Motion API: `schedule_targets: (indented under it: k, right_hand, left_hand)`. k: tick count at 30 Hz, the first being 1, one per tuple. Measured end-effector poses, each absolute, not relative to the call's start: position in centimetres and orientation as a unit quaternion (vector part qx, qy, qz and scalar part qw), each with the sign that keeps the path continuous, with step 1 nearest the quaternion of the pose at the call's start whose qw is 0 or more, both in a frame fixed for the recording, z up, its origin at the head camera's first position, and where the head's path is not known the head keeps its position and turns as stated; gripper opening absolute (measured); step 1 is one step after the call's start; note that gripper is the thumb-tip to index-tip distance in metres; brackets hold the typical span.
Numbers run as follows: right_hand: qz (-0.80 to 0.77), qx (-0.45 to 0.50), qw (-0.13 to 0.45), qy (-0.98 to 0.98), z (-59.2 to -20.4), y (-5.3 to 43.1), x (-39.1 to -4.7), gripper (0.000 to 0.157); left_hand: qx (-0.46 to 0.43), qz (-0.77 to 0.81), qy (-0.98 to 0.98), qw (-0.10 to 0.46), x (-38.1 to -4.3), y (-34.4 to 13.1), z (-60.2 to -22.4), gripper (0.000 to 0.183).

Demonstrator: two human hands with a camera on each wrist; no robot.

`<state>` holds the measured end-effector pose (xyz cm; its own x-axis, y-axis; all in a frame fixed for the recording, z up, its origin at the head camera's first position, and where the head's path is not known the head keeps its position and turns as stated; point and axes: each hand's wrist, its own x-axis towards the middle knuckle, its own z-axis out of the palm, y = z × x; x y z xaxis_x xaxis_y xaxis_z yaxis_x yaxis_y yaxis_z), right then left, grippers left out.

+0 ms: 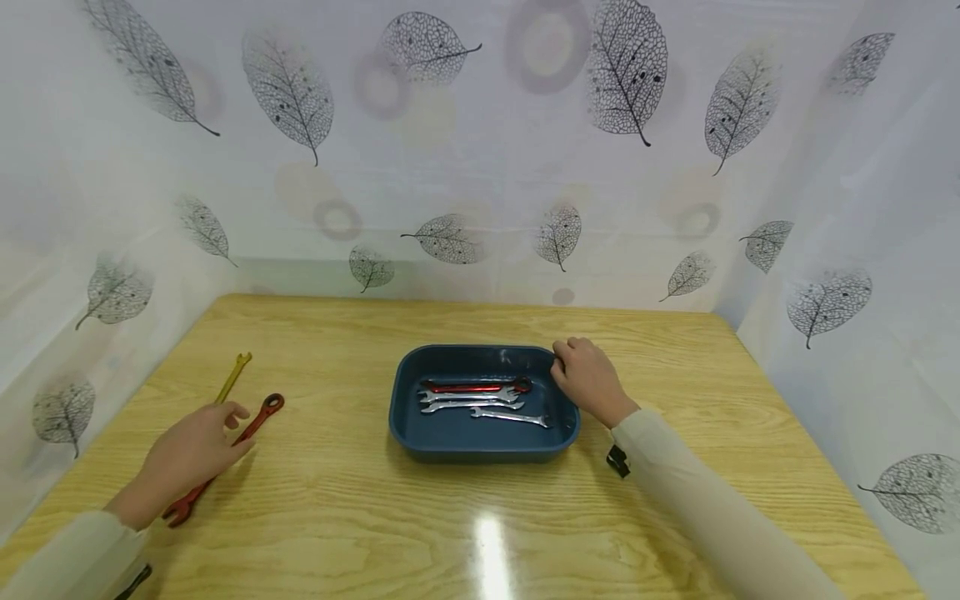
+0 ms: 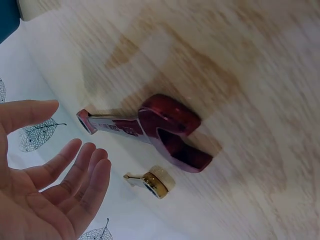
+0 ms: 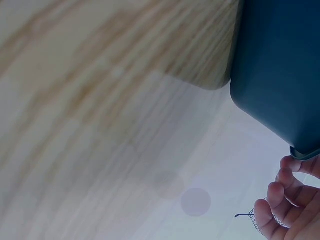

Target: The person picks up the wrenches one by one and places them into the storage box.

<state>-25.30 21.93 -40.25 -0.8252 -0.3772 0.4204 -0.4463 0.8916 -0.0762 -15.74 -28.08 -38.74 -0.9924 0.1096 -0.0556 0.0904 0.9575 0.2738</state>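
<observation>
My left hand [image 1: 187,454] hovers over a red wrench [image 1: 260,419] on the table's left side, its thumb and fingers apart with nothing between them. In the left wrist view, the red wrench [image 2: 170,131] lies just beyond the fingertips. A yellow wrench [image 1: 231,382] lies beside it, partly hidden by the hand. My right hand [image 1: 591,382] pinches the rim of a dark blue tray [image 1: 480,456] near its far right corner. Inside lie another red wrench [image 1: 468,387], silver wrenches [image 1: 472,404] and a smaller silver wrench [image 1: 513,417].
The wooden table [image 1: 330,517] ends at a pale curtain [image 1: 480,167] with leaf prints, which rises at the back and along both sides. A bright light reflection [image 1: 491,554] shows on the table in front of the tray.
</observation>
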Motion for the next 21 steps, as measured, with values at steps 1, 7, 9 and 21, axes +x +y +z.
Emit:
schedule_targets:
  k: [1,7,9,21]
  right_hand:
    - [0.085,0.217,0.202,-0.951,-40.2,21.9,-25.3,0.019]
    - [0.084,0.218,0.204,-0.951,-40.1,21.9,-25.3,0.018]
    - [0.084,0.218,0.204,-0.951,-40.1,21.9,-25.2,0.018]
    - [0.087,0.216,0.202,-0.951,-40.1,21.9,-25.3,0.017]
  left_hand:
    - [0.052,0.135,0.989,0.035,-15.7,-28.1,-38.8,0.042]
    - [0.053,0.137,0.988,0.041,-15.4,-28.3,-39.1,0.036]
    - [0.051,0.141,0.988,0.043,-15.3,-28.4,-39.3,0.035]
    - [0.044,0.151,0.987,0.034,-15.1,-28.5,-40.0,0.029]
